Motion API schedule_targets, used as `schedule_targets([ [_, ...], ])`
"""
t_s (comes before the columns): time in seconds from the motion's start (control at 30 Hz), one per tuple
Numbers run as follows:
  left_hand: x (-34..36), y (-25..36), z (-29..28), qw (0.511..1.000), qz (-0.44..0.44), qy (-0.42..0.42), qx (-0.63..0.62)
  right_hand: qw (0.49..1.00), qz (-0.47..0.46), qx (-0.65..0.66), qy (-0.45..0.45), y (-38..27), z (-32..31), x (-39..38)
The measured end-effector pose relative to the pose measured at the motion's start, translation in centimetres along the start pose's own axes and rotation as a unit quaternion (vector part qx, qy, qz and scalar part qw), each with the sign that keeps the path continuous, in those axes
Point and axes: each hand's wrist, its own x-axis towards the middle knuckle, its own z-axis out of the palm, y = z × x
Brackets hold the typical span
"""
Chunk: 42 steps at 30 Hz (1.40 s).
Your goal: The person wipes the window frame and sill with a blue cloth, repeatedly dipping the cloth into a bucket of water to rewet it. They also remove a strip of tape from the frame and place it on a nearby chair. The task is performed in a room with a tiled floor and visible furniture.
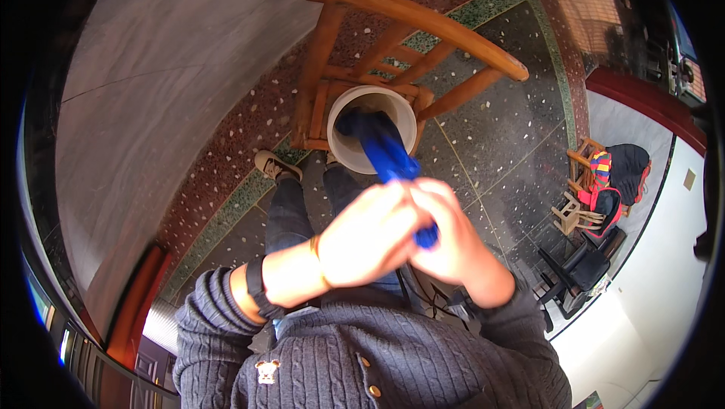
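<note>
A length of blue cloth (387,148) stretches from inside a white bucket (337,148) up to my two hands. My left hand (371,231) is closed around it, with the fingers wrapped over the top. Close against it, my right hand (449,239) is also closed on the cloth, and a small blue end pokes out between the hands. The cloth's far part droops over the bucket's opening, its dark lower end inside. Motion blurs the hands and cloth a little, and the hands hide the gripped part.
The bucket stands on a wooden chair (415,16) with a slatted back. My shoes (278,166) are beside it on the speckled tile floor (498,129). At the right are small wooden stools (578,215), dark bags (627,167) and a black office chair (585,265). A grey wall (151,84) rises at the left.
</note>
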Motion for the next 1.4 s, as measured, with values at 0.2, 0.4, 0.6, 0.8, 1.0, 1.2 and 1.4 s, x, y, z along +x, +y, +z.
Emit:
schedule_targets([
  [0.2, -4.9, -6.1, -0.4, 0.952, -0.254, -0.051, 0.164, 0.972, 0.184, -0.142, 0.033, 20.2, 12.1, 9.0],
  [0.4, -10.6, -8.3, -2.6, 0.924, -0.338, -0.07, 0.164, 0.94, 0.254, -0.199, -0.112, 33.1, 19.1, 13.0],
  [0.6, -10.9, -11.4, -1.2, 0.923, -0.333, -0.082, 0.175, 0.966, 0.251, -0.055, 0.012, 23.7, 14.1, 8.6],
  [0.8, -6.1, -13.3, 2.9, 0.95, -0.269, -0.042, 0.152, 0.94, 0.277, 0.195, 0.049, 4.7, 3.8, 1.6],
  [1.0, -2.9, -15.6, 6.8, 0.977, -0.147, 0.003, 0.154, 0.927, 0.222, 0.279, 0.118, -3.0, -0.8, -1.9],
  [1.2, -4.8, -19.1, 8.1, 0.913, -0.314, 0.003, 0.261, 0.895, 0.312, 0.279, 0.154, 8.4, 4.6, 1.8],
  [1.4, -6.3, -17.6, 7.5, 0.922, -0.247, -0.035, 0.296, 0.94, 0.32, 0.078, 0.093, 17.7, 11.9, 6.2],
])
